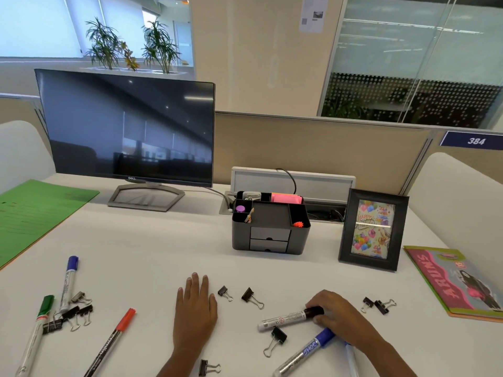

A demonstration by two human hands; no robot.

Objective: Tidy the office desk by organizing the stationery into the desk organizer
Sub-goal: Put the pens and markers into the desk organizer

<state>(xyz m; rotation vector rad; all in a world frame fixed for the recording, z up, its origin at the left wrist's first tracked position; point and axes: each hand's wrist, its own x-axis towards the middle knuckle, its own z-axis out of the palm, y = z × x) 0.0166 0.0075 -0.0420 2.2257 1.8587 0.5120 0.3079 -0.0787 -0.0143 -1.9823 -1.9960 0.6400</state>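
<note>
Stationery lay scattered over the white desk [163, 240]. A white-barrelled marker with a black cap [285, 320] lay nearly level at five o'clock from the dark grey plastic desk organizer [269, 232], its cap end pointing toward three o'clock. The organizer stood upright toward the back of the desk, with two small drawers in its front and pink notes in a top compartment.

The right hand [336, 315] reached in from five o'clock, its forearm low over a blue-capped marker [304, 352], with fingers and thumb curled round the black cap. The left hand [194, 308] came in from six o'clock and rested palm down on the desk, fingers straight and together, holding nothing.

Black binder clips [251, 295] lay between the two hands. At eight o'clock lay a green-capped marker [40, 322], a second blue-capped marker [68, 284] and a red-capped pen [114, 336].
</note>
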